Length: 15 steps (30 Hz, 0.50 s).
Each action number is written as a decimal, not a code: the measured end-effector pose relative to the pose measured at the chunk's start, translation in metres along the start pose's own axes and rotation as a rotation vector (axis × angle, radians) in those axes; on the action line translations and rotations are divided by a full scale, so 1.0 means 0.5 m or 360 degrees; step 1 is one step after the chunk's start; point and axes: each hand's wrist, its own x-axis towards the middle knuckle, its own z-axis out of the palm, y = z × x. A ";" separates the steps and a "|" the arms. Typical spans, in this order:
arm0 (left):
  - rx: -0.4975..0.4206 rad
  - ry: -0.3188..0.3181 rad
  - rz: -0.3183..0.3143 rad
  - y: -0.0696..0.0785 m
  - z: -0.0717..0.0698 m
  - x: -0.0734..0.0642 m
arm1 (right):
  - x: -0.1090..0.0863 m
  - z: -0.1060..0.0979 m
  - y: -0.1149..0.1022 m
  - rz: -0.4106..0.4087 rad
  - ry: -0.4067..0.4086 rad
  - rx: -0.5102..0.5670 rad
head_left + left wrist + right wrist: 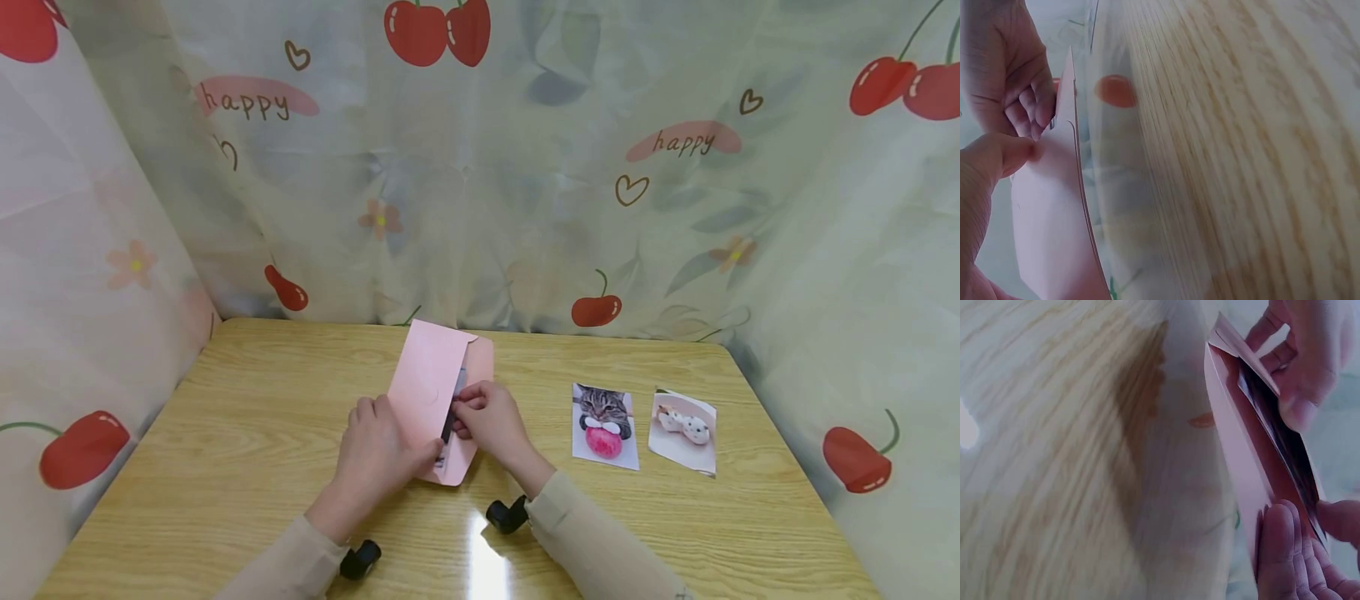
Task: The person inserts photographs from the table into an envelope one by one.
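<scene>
A pink envelope [429,357] stands tilted above the middle of the table with its flap folded back to the right. My left hand [377,452] grips its near left side, thumb across the front close to the opening. Inside the mouth lies a dark glossy photo [1282,440], mostly hidden by the envelope's front in the head view. My right hand [491,423] reaches into the opening and pinches the photo's edge between thumb and fingers. In the right wrist view the left fingers hold the envelope's [1232,425] upper end.
On the wooden table [262,450], to the right, lie a photo of a cat with a pink ball [604,427] and a photo of white spotted objects [682,431]. A cherry-patterned curtain [465,208] encloses the back and sides.
</scene>
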 end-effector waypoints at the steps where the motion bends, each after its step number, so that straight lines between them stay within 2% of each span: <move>1: 0.0008 0.0012 0.0004 -0.001 0.000 0.000 | -0.001 -0.003 0.000 -0.0011 -0.0002 -0.0006; 7: 0.0041 0.0057 -0.0003 -0.013 -0.001 0.006 | -0.007 -0.042 -0.001 -0.0108 0.0069 -0.0060; 11: 0.0052 0.0003 -0.0037 -0.019 -0.004 0.008 | -0.008 -0.088 0.003 -0.0166 0.0142 -0.0071; 15: 0.0066 -0.0030 -0.0050 -0.021 -0.003 0.010 | -0.011 -0.151 0.018 -0.0118 0.0226 -0.0112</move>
